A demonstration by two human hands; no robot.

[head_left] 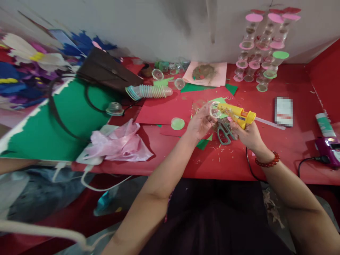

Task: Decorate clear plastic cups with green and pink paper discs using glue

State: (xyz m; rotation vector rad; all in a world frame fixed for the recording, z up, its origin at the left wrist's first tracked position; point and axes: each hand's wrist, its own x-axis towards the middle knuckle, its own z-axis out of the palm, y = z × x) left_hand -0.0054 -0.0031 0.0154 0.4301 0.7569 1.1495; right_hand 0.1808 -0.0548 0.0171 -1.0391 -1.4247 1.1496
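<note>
head view: left hand clasped round clear cup, seemingly steadying it for yellow glue gun; right hand wrapped round gun handle, likely for aim.

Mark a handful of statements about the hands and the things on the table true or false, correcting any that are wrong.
1. The right hand holds a yellow glue gun. True.
2. The left hand is empty. False: it holds a clear cup.
3. The stack of cups stands upright. False: it lies on its side.
4. The pink bag lies left of the pale green disc. True.
5. The bracelet is on the right wrist. True.
</note>
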